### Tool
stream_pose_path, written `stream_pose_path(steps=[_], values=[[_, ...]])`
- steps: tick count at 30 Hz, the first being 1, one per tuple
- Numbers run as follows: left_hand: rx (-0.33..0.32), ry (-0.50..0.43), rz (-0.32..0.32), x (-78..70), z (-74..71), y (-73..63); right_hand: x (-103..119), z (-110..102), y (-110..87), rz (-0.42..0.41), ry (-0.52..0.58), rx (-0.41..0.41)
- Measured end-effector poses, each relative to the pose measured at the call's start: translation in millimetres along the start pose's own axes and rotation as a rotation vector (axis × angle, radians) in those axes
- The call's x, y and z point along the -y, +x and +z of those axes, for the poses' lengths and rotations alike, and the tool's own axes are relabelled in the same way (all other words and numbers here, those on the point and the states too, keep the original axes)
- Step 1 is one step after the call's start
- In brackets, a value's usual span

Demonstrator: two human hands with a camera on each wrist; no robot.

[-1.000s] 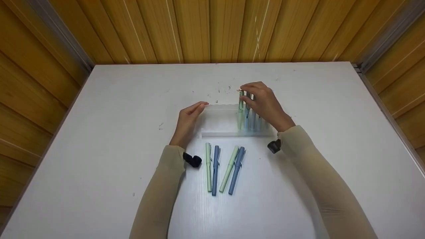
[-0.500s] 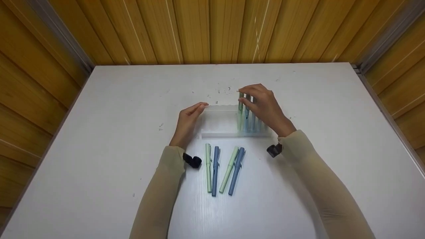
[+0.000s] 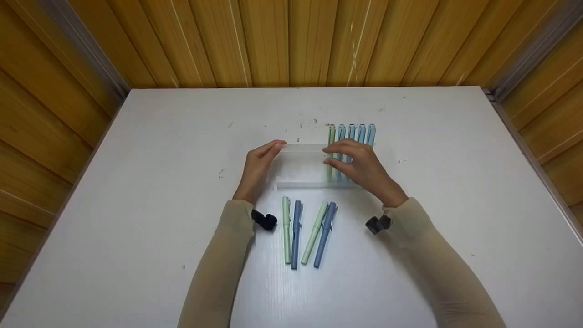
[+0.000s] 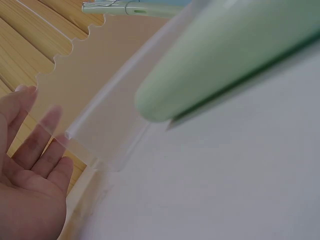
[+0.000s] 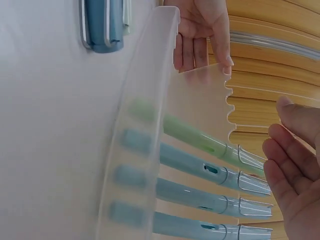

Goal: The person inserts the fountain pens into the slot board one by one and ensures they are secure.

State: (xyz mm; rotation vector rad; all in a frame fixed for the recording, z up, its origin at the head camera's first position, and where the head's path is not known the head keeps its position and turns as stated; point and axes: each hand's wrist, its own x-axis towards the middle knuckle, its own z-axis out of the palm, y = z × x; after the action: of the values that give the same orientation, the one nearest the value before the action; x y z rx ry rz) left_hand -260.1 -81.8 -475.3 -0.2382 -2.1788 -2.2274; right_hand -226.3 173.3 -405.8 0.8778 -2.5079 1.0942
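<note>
A clear plastic pen rack (image 3: pixel 300 166) with a scalloped top edge stands mid-table. My left hand (image 3: pixel 257 171) holds its left end, the thumb at the top corner and fingers behind the see-through panel (image 4: pixel 90 75). Along the rack's right half lean a light green pen (image 5: pixel 200 137) and several blue pens (image 5: pixel 190 162), caps and wire clips upward. My right hand (image 3: pixel 364 171) is in front of these pens, thumb and fingers apart and holding nothing. In the right wrist view its fingertips (image 5: pixel 277 132) are just beyond the green pen's cap.
Before the rack lie two light green pens, a left one (image 3: pixel 286 230) and a right one (image 3: pixel 314 232), each beside a darker blue pen, left (image 3: pixel 296 234) and right (image 3: pixel 324 234). The white table (image 3: pixel 136 205) meets wood-look panels (image 3: pixel 264 41) behind.
My right hand has let go of the green pen's top and come down toward me, uncovering the caps of the pens in the rack. The left hand stays in place.
</note>
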Motion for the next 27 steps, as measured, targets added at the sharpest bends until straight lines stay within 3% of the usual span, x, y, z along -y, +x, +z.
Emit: stream_pose_path(steps=[14, 21, 27], values=[[0.022, 0.013, 0.010, -0.6, -1.1, -2.0, 2.6, 12.4, -25.5, 0.205, 0.143, 0.331], [0.036, -0.006, -0.049, -28.1, 0.9, -12.4, 0.8, 14.7, -32.3, 0.247, 0.161, 0.427], [0.018, 0.006, -0.047, -27.8, 1.1, -12.5, 0.6, 16.6, -35.4, 0.298, 0.169, 0.502]])
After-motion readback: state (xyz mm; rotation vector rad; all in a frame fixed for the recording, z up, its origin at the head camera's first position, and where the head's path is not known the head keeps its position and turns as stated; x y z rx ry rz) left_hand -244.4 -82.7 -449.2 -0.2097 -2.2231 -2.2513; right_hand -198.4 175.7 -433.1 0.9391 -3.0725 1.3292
